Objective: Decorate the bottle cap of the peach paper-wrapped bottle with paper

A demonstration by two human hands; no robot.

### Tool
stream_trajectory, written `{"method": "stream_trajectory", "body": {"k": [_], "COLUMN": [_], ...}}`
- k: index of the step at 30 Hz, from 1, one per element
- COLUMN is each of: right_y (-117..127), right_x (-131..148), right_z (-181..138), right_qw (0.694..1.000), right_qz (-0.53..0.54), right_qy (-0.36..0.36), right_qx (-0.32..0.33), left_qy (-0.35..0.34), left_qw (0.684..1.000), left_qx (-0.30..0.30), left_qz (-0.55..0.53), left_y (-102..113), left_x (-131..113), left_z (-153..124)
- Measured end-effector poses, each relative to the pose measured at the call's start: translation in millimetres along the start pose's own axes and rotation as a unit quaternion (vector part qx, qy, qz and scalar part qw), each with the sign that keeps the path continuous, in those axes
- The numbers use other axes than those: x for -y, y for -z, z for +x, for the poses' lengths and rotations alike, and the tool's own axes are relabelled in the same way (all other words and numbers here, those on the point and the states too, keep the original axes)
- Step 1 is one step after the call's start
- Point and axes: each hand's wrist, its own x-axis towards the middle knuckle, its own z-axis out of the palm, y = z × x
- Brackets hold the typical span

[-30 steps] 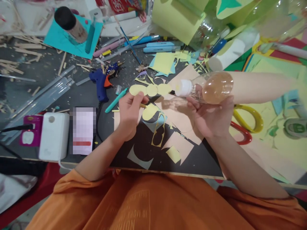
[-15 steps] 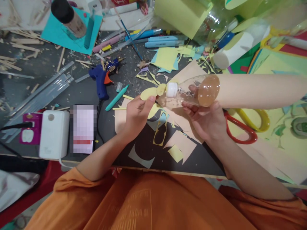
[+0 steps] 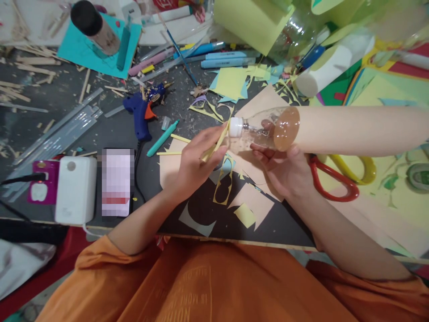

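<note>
My right hand (image 3: 284, 167) holds a clear plastic bottle (image 3: 264, 120) on its side, fingers under and behind its neck end. A white cap (image 3: 236, 127) closes the bottle, and peach paper (image 3: 348, 129) wraps its body to the right. Between the thumb and fingers of my left hand (image 3: 201, 154) is a yellow paper cutout (image 3: 219, 142), seen nearly edge-on. The cutout's upper end is right beside the cap; whether they touch I cannot tell. Cut paper scraps (image 3: 223, 183) lie on the dark table beneath both hands.
A blue glue gun (image 3: 142, 112) and a teal marker (image 3: 163, 137) lie left of my hands. Red and yellow scissors (image 3: 335, 179) are under the bottle at right. A phone (image 3: 116, 182) and white power bank (image 3: 75, 190) sit near the front edge. Glue sticks (image 3: 67, 129) lie further left.
My left hand has turned the yellow cutout from face-up to nearly edge-on and brought it up to the cap. The bottle has shifted slightly left in my right hand.
</note>
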Motion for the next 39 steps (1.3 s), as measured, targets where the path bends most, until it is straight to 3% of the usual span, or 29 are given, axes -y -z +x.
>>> {"method": "stream_trajectory", "body": {"k": [2,4,8,10,13,17,22,29,37,39], "right_y": [-2.2,-4.1,-6.0,-5.8,-4.5,-1.4,1.6,2.6,7.2,5.3], "right_x": [1.6,3.3,5.8,6.2,6.1,6.9,9.1,9.6,13.0,14.8], "right_z": [-0.6,-1.2,-2.6,-3.1,-3.5,-4.0,-4.1,-2.5,-2.8,-1.9], "right_qw": [1.000,0.999,0.997,0.996,0.994,0.990,0.987,0.986,0.977,0.984], "right_qz": [0.023,0.044,0.068,0.074,0.072,0.042,0.011,-0.038,-0.011,-0.001], "right_qy": [-0.007,-0.014,-0.033,-0.049,-0.079,-0.109,-0.140,-0.129,-0.175,-0.138], "right_qx": [-0.007,-0.009,0.001,0.010,0.033,0.075,0.080,0.103,0.124,0.116], "left_qy": [-0.014,0.018,0.195,0.273,0.328,0.334,0.331,0.325,0.318,0.305], "left_qw": [1.000,0.996,0.944,0.911,0.879,0.872,0.872,0.871,0.870,0.875], "left_qx": [0.002,-0.020,-0.098,-0.089,-0.056,-0.060,-0.073,-0.055,-0.067,-0.079], "left_qz": [-0.023,-0.091,-0.249,-0.295,-0.342,-0.354,-0.353,-0.364,-0.370,-0.368], "left_y": [-0.1,-0.9,-2.6,-2.9,-2.8,-2.6,-2.5,-2.0,-2.3,-2.4], "left_x": [1.6,2.5,0.1,-2.5,-5.7,-5.9,-3.1,-5.4,-5.5,-5.2], "left_z": [-1.5,-2.4,1.4,5.5,10.2,11.0,10.0,10.0,10.4,9.3]}}
